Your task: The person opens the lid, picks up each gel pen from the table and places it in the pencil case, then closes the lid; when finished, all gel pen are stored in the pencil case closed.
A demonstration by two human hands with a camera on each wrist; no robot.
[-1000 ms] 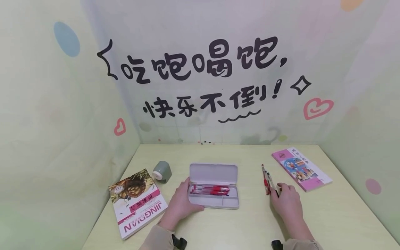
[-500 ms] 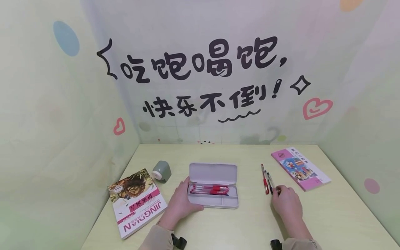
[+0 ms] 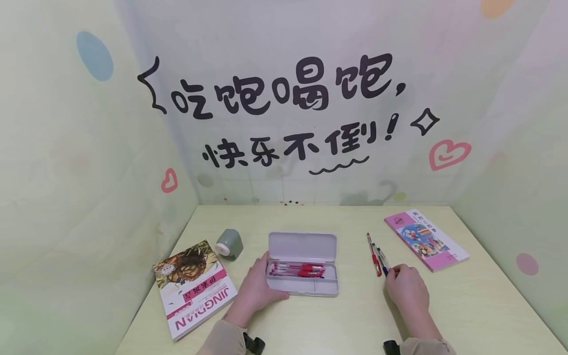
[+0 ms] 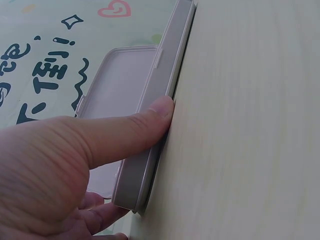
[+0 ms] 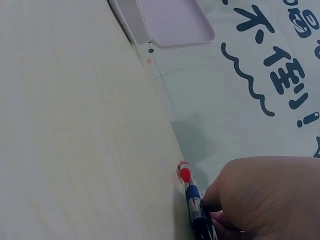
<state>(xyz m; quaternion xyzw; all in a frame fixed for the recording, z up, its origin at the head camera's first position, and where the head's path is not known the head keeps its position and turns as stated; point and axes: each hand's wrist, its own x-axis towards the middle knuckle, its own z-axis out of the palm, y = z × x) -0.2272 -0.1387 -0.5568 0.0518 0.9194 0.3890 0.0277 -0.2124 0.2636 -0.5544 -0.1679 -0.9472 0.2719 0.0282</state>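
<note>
In the head view a light lilac pencil case (image 3: pixel 303 286) stands with its lid raised. Several red pens (image 3: pixel 298 269) lie in its back compartment. My left hand (image 3: pixel 259 291) grips the case's left end, its thumb (image 4: pixel 150 120) along the front wall in the left wrist view and the fingers behind. To the right, my right hand (image 3: pixel 407 287) pinches the near end of a clear-barrelled pen with a dark blue grip (image 5: pixel 193 196). Beside that, a red pen (image 3: pixel 374 256) lies on the table. Part of the pinched pen is hidden by the fingers.
A thick book (image 3: pixel 195 291) lies at the left, with a grey-green object with a round white knob (image 3: pixel 230 244) behind it. A pink-covered booklet (image 3: pixel 427 240) lies at the back right. Patterned walls enclose the table (image 3: pixel 337 325) on three sides.
My right fingers have closed onto the blue-gripped pen. The far ends of the pens have swung slightly left. My left hand and the pencil case have stayed put.
</note>
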